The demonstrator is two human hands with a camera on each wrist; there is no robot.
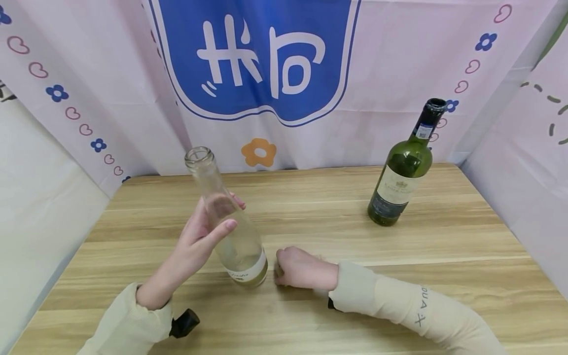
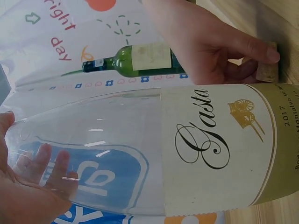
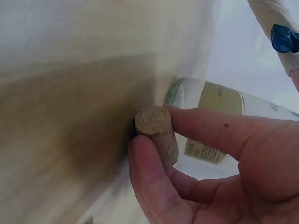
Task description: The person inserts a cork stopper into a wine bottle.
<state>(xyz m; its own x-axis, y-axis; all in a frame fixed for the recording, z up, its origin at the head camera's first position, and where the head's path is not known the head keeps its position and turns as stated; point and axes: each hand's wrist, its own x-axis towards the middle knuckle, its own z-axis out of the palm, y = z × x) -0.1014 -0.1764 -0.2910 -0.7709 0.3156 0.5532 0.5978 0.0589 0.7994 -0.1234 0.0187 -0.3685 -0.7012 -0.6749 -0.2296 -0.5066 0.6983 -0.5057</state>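
Note:
My left hand [image 1: 212,228] grips the neck and shoulder of a clear empty glass bottle [image 1: 239,246] with a white "Gasta" label [image 2: 210,144]. The bottle stands tilted, its base on the wooden table [image 1: 337,222]. Through the glass, the left wrist view shows my left fingers [image 2: 42,163]. My right hand [image 1: 298,268] rests on the table just right of the bottle's base. Its thumb and forefinger [image 3: 205,128] pinch a small brown cork [image 3: 158,133], which is also visible as the cork [image 2: 268,69] held against the tabletop.
A dark green wine bottle [image 1: 401,180] with a pale label stands uncorked at the back right of the table. A pink and blue printed cloth [image 1: 266,64] hangs behind and at both sides. Both sleeves are cream.

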